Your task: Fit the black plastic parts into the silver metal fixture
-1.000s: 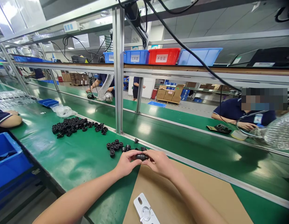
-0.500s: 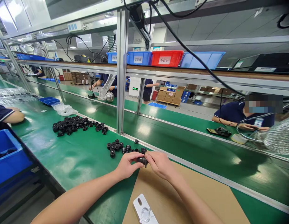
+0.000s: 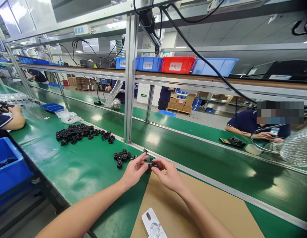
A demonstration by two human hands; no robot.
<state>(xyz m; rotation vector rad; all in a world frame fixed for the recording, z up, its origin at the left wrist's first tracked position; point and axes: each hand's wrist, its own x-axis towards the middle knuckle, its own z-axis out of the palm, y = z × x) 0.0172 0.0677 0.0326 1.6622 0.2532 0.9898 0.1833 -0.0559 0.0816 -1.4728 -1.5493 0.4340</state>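
Holding a small black part (image 3: 150, 163) between them at the centre of the frame, the person's left hand (image 3: 134, 170) and right hand (image 3: 168, 175) meet just above the green tabletop (image 3: 76, 168), the grip of each hand pinched on one end of the piece. Just beside the left hand, toward the centre left, lies a small cluster of black parts (image 3: 122, 156), and a larger heap of black parts (image 3: 79, 132) sits well apart from it, farther to the left. Below the hands, a sheet of brown cardboard (image 3: 193, 211) covers the tabletop, and a white plate (image 3: 153, 226) rests on it at the bottom edge of the frame. A blue bin (image 3: 9, 167) stands at the lower left. At the left edge, a co-worker's arm (image 3: 9, 120) rests on the tabletop. Across the belt, at the right of the frame, another person in a dark shirt (image 3: 245, 124) works near a black assembly (image 3: 232, 142). On the shelf above, blue bins flank a red bin (image 3: 178, 64).
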